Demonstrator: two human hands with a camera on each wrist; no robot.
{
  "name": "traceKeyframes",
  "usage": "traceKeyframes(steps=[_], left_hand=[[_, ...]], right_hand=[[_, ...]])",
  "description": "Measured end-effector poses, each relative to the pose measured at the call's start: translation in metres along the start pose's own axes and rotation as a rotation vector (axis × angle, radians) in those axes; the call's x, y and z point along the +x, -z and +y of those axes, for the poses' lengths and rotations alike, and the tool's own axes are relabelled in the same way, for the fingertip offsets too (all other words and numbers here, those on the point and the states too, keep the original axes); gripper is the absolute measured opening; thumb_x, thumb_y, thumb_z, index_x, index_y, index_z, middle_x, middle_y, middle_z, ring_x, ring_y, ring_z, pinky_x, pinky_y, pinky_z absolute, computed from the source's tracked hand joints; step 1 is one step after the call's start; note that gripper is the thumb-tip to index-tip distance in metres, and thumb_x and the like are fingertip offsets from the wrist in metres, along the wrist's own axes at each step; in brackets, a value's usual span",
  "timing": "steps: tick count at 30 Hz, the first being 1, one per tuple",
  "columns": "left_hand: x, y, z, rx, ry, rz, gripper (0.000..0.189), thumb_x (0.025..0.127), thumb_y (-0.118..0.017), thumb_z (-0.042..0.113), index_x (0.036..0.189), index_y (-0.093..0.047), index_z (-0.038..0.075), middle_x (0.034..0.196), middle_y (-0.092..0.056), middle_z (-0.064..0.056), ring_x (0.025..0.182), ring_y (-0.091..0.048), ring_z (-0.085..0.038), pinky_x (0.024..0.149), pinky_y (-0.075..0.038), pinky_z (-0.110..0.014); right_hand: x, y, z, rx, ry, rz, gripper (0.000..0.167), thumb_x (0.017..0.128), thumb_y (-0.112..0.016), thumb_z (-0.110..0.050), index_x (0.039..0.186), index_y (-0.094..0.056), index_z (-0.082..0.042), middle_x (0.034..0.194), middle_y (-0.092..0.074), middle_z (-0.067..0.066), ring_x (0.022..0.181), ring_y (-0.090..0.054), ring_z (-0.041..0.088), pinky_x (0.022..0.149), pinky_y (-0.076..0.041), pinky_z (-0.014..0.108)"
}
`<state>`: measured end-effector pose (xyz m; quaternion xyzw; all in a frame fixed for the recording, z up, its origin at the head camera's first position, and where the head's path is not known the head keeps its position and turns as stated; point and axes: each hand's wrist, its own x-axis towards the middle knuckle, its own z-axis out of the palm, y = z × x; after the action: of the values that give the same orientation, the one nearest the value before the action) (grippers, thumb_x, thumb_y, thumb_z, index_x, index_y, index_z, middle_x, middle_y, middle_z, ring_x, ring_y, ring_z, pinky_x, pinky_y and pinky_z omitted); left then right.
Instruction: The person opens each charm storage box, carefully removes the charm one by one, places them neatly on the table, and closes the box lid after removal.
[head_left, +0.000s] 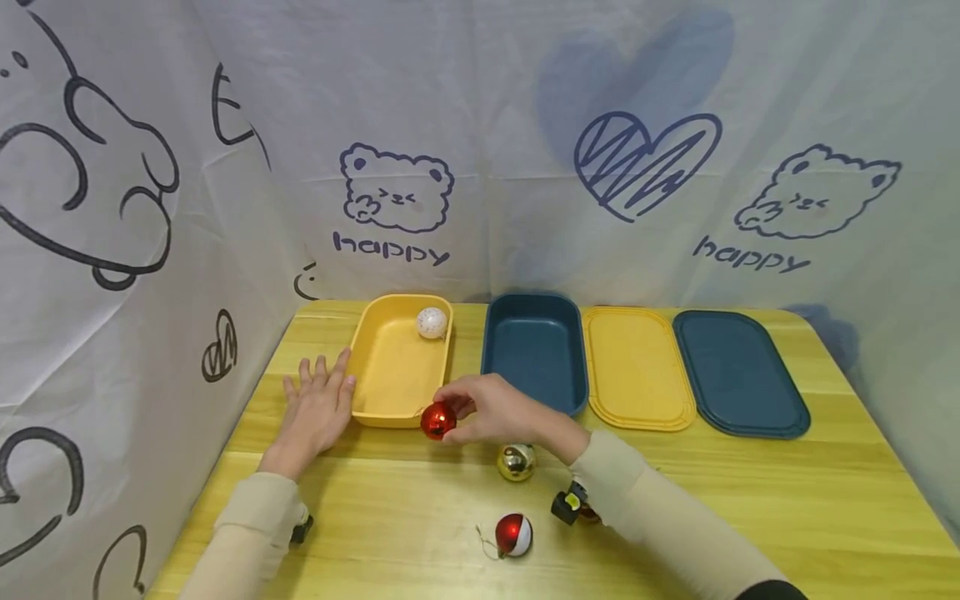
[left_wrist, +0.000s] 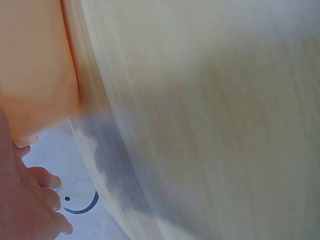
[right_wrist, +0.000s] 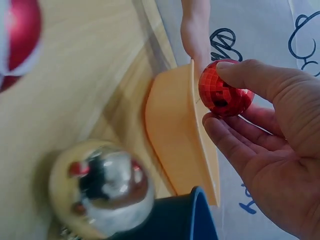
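In the head view my right hand pinches a red mirror-tiled Christmas bauble between thumb and fingers. It is at the near right corner of the yellow box. The right wrist view shows the bauble close by the box's rim. My left hand has its fingers spread at the box's left wall, with nothing in its grasp. A white speckled bauble lies inside the box, towards the far right corner.
A dark blue box stands right of the yellow one. Beyond it lie a yellow lid and a blue lid. A shiny gold bauble and a red-and-white bauble rest on the table nearer me. A printed cloth hangs behind.
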<state>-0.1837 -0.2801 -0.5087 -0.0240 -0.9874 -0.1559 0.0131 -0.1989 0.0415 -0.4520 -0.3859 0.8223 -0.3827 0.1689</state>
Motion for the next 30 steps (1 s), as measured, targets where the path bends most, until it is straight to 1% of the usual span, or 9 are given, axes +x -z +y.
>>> traceKeyframes(steps=[5, 11, 14, 17, 20, 23, 25, 28, 30], left_hand=[[0.0, 0.001, 0.0, -0.001, 0.002, -0.01, 0.065, 0.115, -0.013, 0.045, 0.171, -0.012, 0.014, 0.167, -0.016, -0.041, 0.156, -0.002, -0.065, 0.118, 0.003, -0.084], [0.002, 0.001, -0.001, 0.002, -0.002, -0.014, 0.065, 0.115, -0.013, 0.046, 0.171, -0.012, 0.014, 0.167, -0.016, -0.041, 0.156, -0.002, -0.065, 0.118, 0.002, -0.084], [0.002, 0.002, -0.001, 0.002, -0.002, -0.017, 0.066, 0.114, -0.012, 0.048, 0.171, -0.011, 0.014, 0.167, -0.015, -0.041, 0.156, -0.002, -0.065, 0.118, 0.003, -0.084], [0.003, 0.003, -0.002, 0.0, -0.001, -0.019, 0.067, 0.114, -0.011, 0.05, 0.171, -0.01, 0.015, 0.168, -0.014, -0.041, 0.156, -0.001, -0.065, 0.118, 0.003, -0.084], [0.002, 0.003, -0.002, -0.002, -0.001, -0.026, 0.068, 0.114, -0.01, 0.051, 0.171, -0.009, 0.016, 0.168, -0.013, -0.041, 0.156, 0.0, -0.065, 0.118, 0.004, -0.084], [0.002, 0.003, -0.002, -0.005, 0.001, -0.028, 0.068, 0.113, -0.009, 0.051, 0.171, -0.008, 0.016, 0.168, -0.012, -0.041, 0.156, 0.0, -0.065, 0.118, 0.004, -0.084], [0.002, 0.003, -0.002, -0.007, 0.002, -0.029, 0.068, 0.113, -0.009, 0.051, 0.171, -0.008, 0.016, 0.168, -0.012, -0.041, 0.155, 0.001, -0.065, 0.118, 0.004, -0.084], [0.002, 0.003, -0.002, -0.01, 0.002, -0.03, 0.068, 0.113, -0.009, 0.052, 0.171, -0.008, 0.016, 0.168, -0.012, -0.041, 0.156, 0.001, -0.065, 0.118, 0.005, -0.084], [0.002, 0.003, -0.002, -0.012, 0.002, -0.029, 0.068, 0.113, -0.009, 0.052, 0.171, -0.008, 0.016, 0.168, -0.012, -0.041, 0.156, 0.0, -0.065, 0.118, 0.005, -0.084]], right_hand=[[-0.022, -0.001, 0.006, 0.044, 0.017, 0.015, 0.048, 0.089, -0.085, -0.015, 0.134, -0.069, -0.008, 0.124, -0.074, 0.005, 0.105, -0.074, 0.014, 0.096, -0.062, 0.037], [-0.044, -0.001, 0.013, 0.094, 0.0, 0.041, 0.052, 0.088, -0.086, -0.014, 0.136, -0.067, -0.004, 0.123, -0.073, 0.008, 0.105, -0.073, 0.014, 0.094, -0.062, 0.03], [-0.054, 0.0, 0.014, 0.112, 0.0, 0.059, 0.052, 0.087, -0.086, -0.011, 0.135, -0.067, -0.001, 0.124, -0.073, 0.012, 0.107, -0.073, 0.017, 0.095, -0.062, 0.034], [-0.063, 0.001, 0.015, 0.127, -0.005, 0.083, 0.053, 0.086, -0.087, -0.01, 0.134, -0.067, 0.0, 0.125, -0.072, 0.012, 0.106, -0.074, 0.017, 0.095, -0.062, 0.036], [-0.072, 0.002, 0.015, 0.138, -0.004, 0.108, 0.053, 0.085, -0.087, -0.009, 0.134, -0.068, -0.001, 0.122, -0.072, 0.011, 0.105, -0.073, 0.015, 0.095, -0.062, 0.036], [-0.081, 0.003, 0.016, 0.146, -0.013, 0.123, 0.051, 0.086, -0.088, -0.012, 0.133, -0.068, -0.004, 0.12, -0.072, 0.006, 0.105, -0.073, 0.012, 0.095, -0.062, 0.036], [-0.088, 0.003, 0.017, 0.152, -0.036, 0.122, 0.05, 0.087, -0.087, -0.015, 0.133, -0.068, -0.007, 0.12, -0.072, 0.003, 0.106, -0.073, 0.011, 0.096, -0.061, 0.038], [-0.1, 0.003, 0.019, 0.169, -0.06, 0.12, 0.052, 0.089, -0.086, -0.02, 0.135, -0.067, -0.007, 0.123, -0.071, 0.004, 0.109, -0.073, 0.013, 0.098, -0.061, 0.041], [-0.109, 0.003, 0.02, 0.18, -0.073, 0.125, 0.053, 0.09, -0.086, -0.021, 0.137, -0.066, -0.007, 0.126, -0.071, 0.005, 0.11, -0.073, 0.014, 0.099, -0.06, 0.04]])
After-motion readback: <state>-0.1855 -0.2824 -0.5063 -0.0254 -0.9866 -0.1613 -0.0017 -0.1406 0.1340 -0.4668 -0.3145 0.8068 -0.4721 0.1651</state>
